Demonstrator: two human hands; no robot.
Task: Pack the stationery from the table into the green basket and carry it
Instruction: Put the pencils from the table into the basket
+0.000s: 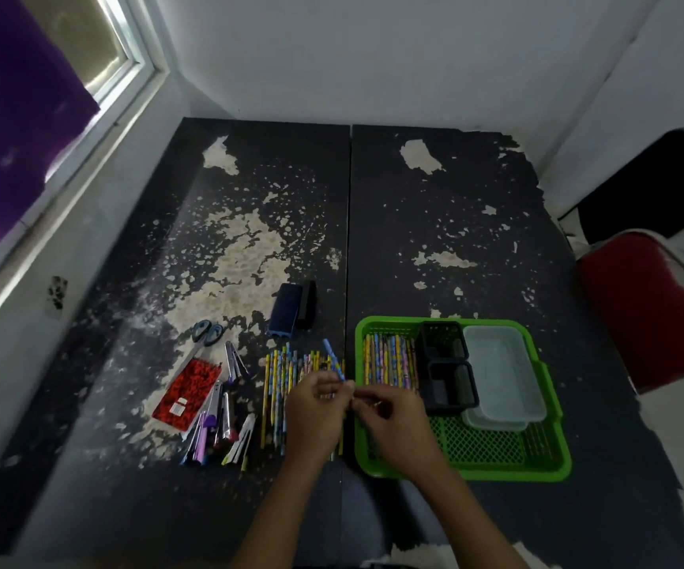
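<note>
The green basket (549,466) sits on the right half of the table and holds a row of pencils (389,359), two black holders (447,367) and clear plastic boxes (504,371). Left of it lies a row of loose colourful pencils (279,375). My left hand (315,412) pinches a blue pencil (334,359) that points up and away. My right hand (393,420) is at the basket's left rim, fingers curled on a small yellow pencil (375,403), touching the left hand's fingertips.
A red notebook (186,394), scissors (207,334), pens and markers (221,425) and a dark blue case (287,310) with a black block (306,303) lie on the left half of the worn black table (434,223). A red chair (656,310) stands at right.
</note>
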